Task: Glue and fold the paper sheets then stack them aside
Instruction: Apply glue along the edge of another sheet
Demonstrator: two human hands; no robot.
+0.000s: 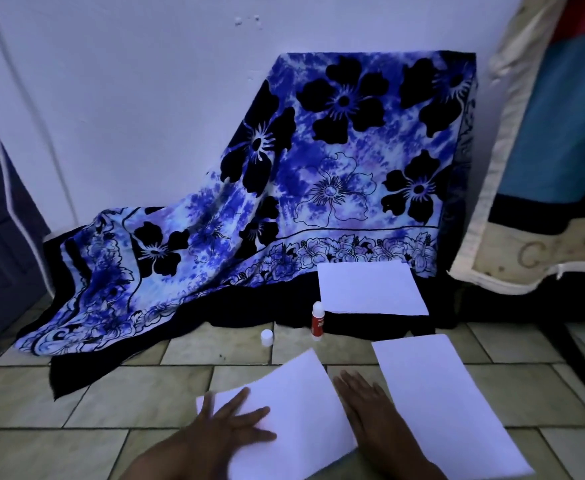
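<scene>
Both hands lie flat, fingers straight, at the near paper sheet (294,407) on the tiled floor (111,393).

The left hand (230,422) is spread, gripping nothing, and presses palm-down on the left part of the near paper sheet, which lies at an angle; its far corner is blurred. The right hand (370,407) is also released and lies palm-down just beside the sheet's right edge, between it and a second sheet (440,403) lying flat on the floor to the right. Whether the right hand touches either sheet cannot be determined. A third sheet (370,289) lies farther back on the dark hem of a floral cloth (319,161) draped against the wall (128,81). A glue stick (317,320) stands upright, uncapped, just beside the third sheet's near left corner. Its white cap (267,337) stands on the floor to the left, apart from it.
</scene>
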